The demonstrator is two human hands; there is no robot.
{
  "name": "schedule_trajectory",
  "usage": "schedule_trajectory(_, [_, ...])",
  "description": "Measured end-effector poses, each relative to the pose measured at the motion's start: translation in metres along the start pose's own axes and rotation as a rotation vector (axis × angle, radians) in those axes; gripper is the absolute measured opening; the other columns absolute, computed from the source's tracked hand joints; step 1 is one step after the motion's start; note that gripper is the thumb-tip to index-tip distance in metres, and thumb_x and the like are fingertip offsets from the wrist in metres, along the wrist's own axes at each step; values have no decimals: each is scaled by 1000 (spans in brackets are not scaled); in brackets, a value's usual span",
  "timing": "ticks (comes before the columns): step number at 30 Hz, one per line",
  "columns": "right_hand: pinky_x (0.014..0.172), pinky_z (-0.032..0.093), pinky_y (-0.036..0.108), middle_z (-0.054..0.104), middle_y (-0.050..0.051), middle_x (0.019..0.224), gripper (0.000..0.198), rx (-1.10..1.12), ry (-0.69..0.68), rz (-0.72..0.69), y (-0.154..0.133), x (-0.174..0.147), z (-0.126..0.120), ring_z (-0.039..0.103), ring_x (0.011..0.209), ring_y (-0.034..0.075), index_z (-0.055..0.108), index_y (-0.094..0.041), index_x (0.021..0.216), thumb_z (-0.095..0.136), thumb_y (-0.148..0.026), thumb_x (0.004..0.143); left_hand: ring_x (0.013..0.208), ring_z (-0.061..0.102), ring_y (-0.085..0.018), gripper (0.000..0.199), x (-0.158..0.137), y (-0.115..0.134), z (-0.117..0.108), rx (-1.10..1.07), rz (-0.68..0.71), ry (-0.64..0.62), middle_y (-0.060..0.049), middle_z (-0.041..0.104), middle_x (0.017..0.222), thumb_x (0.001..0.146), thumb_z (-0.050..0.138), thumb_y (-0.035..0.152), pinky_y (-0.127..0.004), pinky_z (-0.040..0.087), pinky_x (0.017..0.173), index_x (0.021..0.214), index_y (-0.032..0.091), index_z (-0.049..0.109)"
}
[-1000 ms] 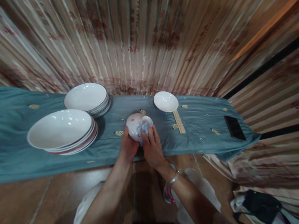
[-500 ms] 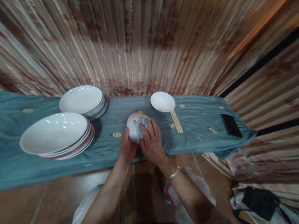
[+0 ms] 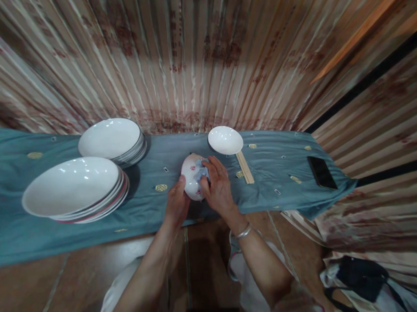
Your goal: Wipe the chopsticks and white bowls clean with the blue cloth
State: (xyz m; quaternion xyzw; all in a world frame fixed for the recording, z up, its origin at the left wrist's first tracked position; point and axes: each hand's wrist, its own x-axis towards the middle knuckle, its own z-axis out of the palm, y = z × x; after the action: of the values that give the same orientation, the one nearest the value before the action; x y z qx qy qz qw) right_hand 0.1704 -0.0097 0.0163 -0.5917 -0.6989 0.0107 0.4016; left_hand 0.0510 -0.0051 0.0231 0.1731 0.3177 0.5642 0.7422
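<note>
In front of me, above the cloth-covered table, is a white bowl [image 3: 190, 178] with small red flower marks, its outside turned towards me. My left hand [image 3: 178, 202] grips the bowl's left edge, the thumb on the near side. A crumpled light-blue cloth [image 3: 201, 170] lies against the bowl's right side. My right hand [image 3: 218, 186] holds this cloth against the bowl with bent fingers and wears a silver bracelet [image 3: 244, 231] at the wrist. The fingers behind the bowl are hidden.
Two stacks of white plates, one nearer [image 3: 72, 188] and one farther [image 3: 110, 139], stand at the left. Beyond my right hand are a white bowl [image 3: 225, 140] and several chopsticks [image 3: 245, 168]. A black phone [image 3: 321, 172] lies right on the teal tablecloth [image 3: 148, 209]. A pleated curtain [image 3: 183, 82] hangs behind.
The held bowl has turned and shifted slightly right, showing more red flower marks. My right hand has moved with the cloth over its right side, fingers lifted a little more.
</note>
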Motion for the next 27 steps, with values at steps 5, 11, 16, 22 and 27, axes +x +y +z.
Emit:
schedule_trajectory(5, [109,39,49,58,18,128,38,16,41,33,3,6,-4,50,125,28,57,-11,121,40,-25,90,119,60,-27,22,0,-1,0,29,-7,18,-11,76,100,85,64,27,-36,46,101,98,12,72])
schedule_trajectory(11, [102,46,45,65,17,116,33,43,52,86,9,11,-9,59,113,26,61,-13,112,38,-25,93,122,59,-27,27,-3,1,7,0,-5,30,-11,76,102,86,63,25,-37,47,101,108,13,71])
schedule_trajectory(16, [88,52,40,69,14,98,30,102,48,176,15,9,-11,65,95,24,63,-16,103,35,-23,95,119,61,-28,33,-3,1,5,7,-13,50,-12,76,102,83,67,26,-37,46,102,112,11,70])
schedule_trajectory(22, [74,53,35,69,11,81,31,107,52,270,26,0,-7,66,78,23,65,-17,96,35,-26,96,119,61,-24,25,-1,1,1,3,-26,76,-9,76,101,89,56,20,-34,47,101,109,14,70])
schedule_trajectory(27, [80,53,37,70,14,90,34,131,53,279,27,-9,-5,67,87,24,63,-15,107,33,-27,98,121,59,-24,23,1,0,-1,-12,-11,82,-10,76,101,89,57,21,-34,46,102,105,12,71])
